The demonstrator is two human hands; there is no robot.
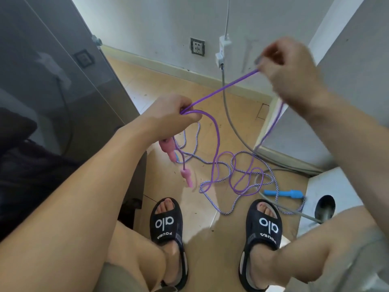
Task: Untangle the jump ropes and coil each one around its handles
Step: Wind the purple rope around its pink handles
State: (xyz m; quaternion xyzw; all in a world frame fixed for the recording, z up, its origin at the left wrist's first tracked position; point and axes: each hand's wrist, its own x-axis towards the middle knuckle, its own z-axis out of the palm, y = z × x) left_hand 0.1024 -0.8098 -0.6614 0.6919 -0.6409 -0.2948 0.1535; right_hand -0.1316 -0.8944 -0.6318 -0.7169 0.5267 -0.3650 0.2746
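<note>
left hand point(168, 119) is curled round the purple jump rope point(216, 135), fingers closed on a bunch of strands at about mid-frame. right hand point(292, 72) is raised higher and further out, motion-blurred, fingertips pinching the same purple rope; the stretch between the two hands runs taut and straight. from the right hand another length of purple rope drops down along the wall corner to the floor.

one pink handle point(168, 149) hangs just below the left hand, second pink handle point(186, 177) dangles lower on a short length of rope, apart from the first. a purple loop arcs from the left hand down into the pile on the tan floor point(210, 102).

the pile: purple rope loops crossing and overlapping a striped purple-white braided jump rope point(212, 199), between the hands and the feet. the braided rope runs to a blue handle point(284, 193) lying on the floor near the right foot. a bit of blue shows behind the upper pink handle; cannot tell what it is.

grey cable point(229, 114) hangs from a white plug point(223, 49) on the wall and crosses the rope pile. wall socket point(197, 47) left of the plug. black slides point(166, 224) on both feet.
</note>
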